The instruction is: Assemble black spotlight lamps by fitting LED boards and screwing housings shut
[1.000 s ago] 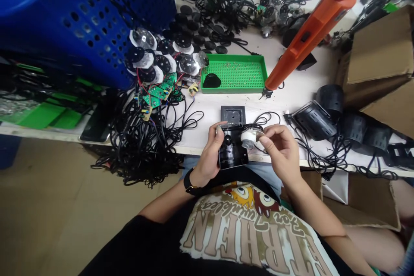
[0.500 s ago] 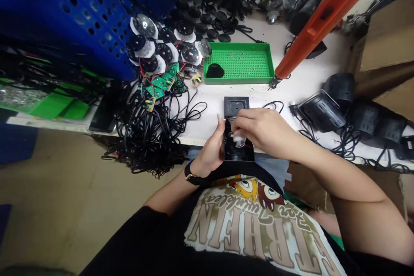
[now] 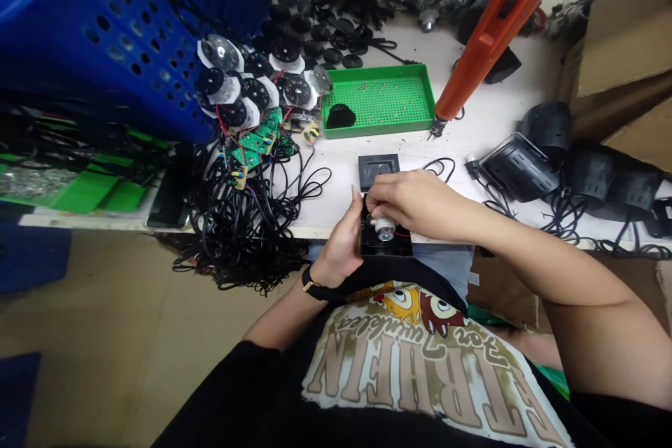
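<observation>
My left hand is wrapped around the left side of a black plastic housing, held at the table's front edge, close to my body. Bent over the housing, my right hand pinches a small white cylindrical part with a clear, shiny end. A thin red wire shows beside that part. The right fingertips are partly hidden behind the hand. Just beyond the housing, a square black piece with a recessed middle lies on the white table.
Behind stands a green perforated tray with small screws and a black patch. An orange power screwdriver hangs at its right. Left are circuit boards, tangled black cables and a blue crate. Black housings lie right.
The view has shifted slightly. The housing appears tilted a little differently, and the white part sits slightly lower and left in view. Both hands keep nearly the same hold.
</observation>
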Demonstrator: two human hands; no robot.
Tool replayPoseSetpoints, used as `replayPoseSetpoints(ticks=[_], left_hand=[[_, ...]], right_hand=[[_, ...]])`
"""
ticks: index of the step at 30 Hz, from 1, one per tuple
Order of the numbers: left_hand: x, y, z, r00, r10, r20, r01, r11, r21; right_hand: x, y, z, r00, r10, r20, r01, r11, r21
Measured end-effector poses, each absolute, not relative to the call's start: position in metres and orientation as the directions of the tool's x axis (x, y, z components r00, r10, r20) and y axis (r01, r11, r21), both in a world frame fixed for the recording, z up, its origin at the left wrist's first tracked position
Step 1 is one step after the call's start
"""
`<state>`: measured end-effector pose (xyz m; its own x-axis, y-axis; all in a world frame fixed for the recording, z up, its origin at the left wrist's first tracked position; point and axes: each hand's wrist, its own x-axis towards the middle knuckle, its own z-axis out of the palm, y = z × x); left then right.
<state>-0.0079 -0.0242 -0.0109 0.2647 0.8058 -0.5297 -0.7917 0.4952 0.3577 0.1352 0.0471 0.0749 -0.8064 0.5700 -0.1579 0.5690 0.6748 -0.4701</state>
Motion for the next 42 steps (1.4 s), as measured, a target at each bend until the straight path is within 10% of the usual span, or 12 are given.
replayPoseSetpoints(ticks=[10,19,27,42], left_hand=[[-0.009,-0.025,-0.014,0.183,0.799,-0.573,-0.758,0.486,0.436],[-0.010,-0.022,0.001,0.286,0.777,-0.561,-0.778,0.530,0.338],[-0.007,-0.018,0.000,0.242,0.830,-0.503,-0.714,0.504,0.487],[-0.007,-0.023,0.001,0.225,0.778,-0.587,-0.717,0.540,0.442]], right_hand=[[0.134,0.049,0.072,-0.801,0.577,-0.160,0.556,0.617,-0.557],[0.178,0.024,0.053,-0.427,0.854,0.296,0.491,0.494,-0.717],[0.185,-0.016,0.014,-0.224,0.969,0.109,0.383,0.190,-0.904],[0.165,-0.012,0.000,-0.237,0.941,0.243,0.445,0.328,-0.833]])
